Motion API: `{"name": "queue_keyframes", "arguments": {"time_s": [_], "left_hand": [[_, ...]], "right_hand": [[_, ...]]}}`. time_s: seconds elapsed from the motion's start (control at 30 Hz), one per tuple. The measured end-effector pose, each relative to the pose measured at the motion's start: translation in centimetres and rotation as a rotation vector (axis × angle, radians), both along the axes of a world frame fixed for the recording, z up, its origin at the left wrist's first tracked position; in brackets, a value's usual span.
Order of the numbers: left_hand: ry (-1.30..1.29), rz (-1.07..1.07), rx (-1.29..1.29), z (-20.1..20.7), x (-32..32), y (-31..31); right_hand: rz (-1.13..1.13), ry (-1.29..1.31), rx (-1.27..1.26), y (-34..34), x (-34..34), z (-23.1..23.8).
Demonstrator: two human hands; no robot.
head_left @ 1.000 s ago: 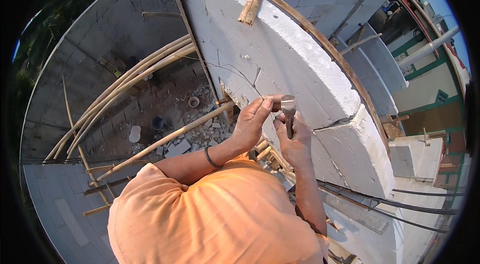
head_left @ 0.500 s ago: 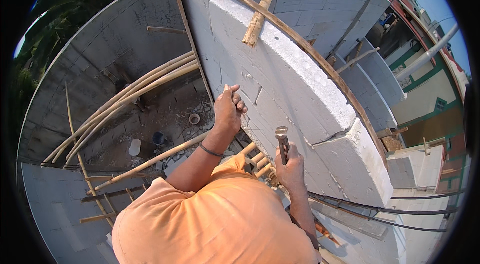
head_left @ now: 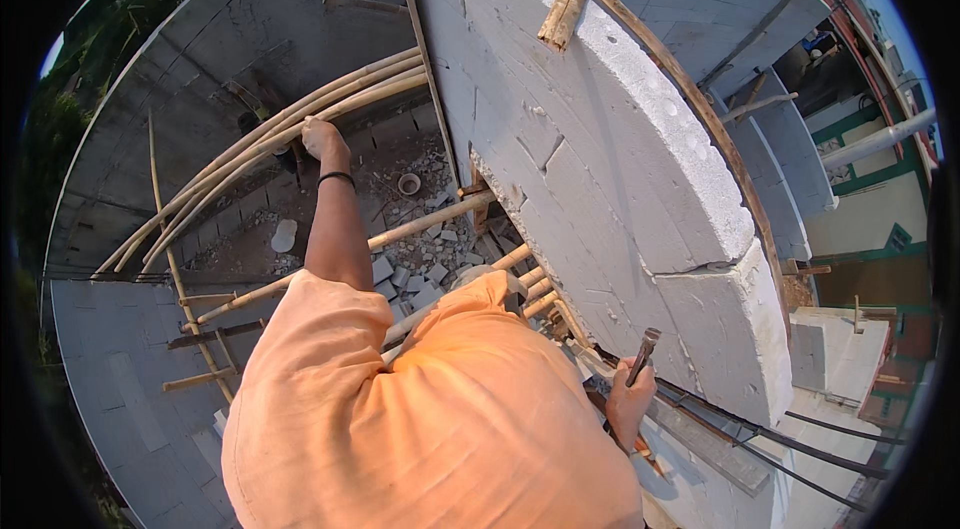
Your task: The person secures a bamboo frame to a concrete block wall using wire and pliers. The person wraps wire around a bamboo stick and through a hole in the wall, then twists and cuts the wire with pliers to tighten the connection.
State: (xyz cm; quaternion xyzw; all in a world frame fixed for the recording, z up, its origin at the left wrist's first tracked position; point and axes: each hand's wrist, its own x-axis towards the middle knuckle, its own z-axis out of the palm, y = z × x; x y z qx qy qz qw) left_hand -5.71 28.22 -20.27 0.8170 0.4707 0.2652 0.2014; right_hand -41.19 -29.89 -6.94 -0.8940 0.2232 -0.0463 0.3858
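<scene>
Far out to the left, my left hand (head_left: 325, 139) is closed at the lowest of several long bamboo poles (head_left: 375, 99) and appears to grip it; its fingertips are partly hidden. A dark band circles that wrist. Low on the right, my right hand (head_left: 631, 397) is wrapped round a hammer (head_left: 649, 341), just below its metal head, which points up. The hammer is beside the lower part of a pale block wall (head_left: 600, 169), apart from my left hand.
A bamboo pole (head_left: 560, 34) lies across the wall top, under a curved wooden strip (head_left: 690, 94). Dark steel bars (head_left: 800, 444) stick out at the lower right. Another bamboo pole (head_left: 430, 219) crosses below me, over rubble (head_left: 410, 279) and a bucket (head_left: 409, 184).
My left hand has moved from beside the block wall, out left to the bamboo poles. My right hand has lowered to the right with the hammer. The view has shifted.
</scene>
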Motion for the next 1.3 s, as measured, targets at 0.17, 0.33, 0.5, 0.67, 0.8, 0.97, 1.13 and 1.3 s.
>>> {"name": "queue_keyframes", "arguments": {"time_s": [0.17, 0.33, 0.5, 0.67, 0.8, 0.97, 1.13, 1.3], "left_hand": [[0.306, -0.534, 0.291, -1.8, -0.4, 0.8], [0.657, -0.682, -0.078, -13.2, -5.9, -9.4], [1.402, -1.643, 0.111, -21.3, -14.1, -20.1], [0.972, -1.594, -0.096, -20.8, -16.6, -25.9], [0.954, -2.120, -0.026, -19.4, -15.0, -29.8], [0.815, -2.388, -0.003, -20.6, -15.0, -35.5], [0.951, -2.388, 0.174, -24.2, -16.0, -41.2], [0.970, -2.544, 0.292, -26.6, -16.0, -43.5]], "right_hand": [[-0.053, 0.179, -0.039, -1.3, -4.2, -5.4], [-0.088, 0.201, 0.094, 0.1, -5.1, -8.3], [-0.272, 0.195, 0.312, 2.9, -7.4, -7.9], [-0.397, 0.412, 0.092, 4.3, -10.8, -7.6], [-0.559, 0.359, 0.200, 5.6, -13.8, -6.2], [-0.734, 0.371, 0.195, 8.0, -15.6, -5.1], [-0.848, 0.346, 0.257, 10.7, -16.5, -4.3], [-0.952, 0.351, 0.249, 13.1, -16.7, -3.4]]}}
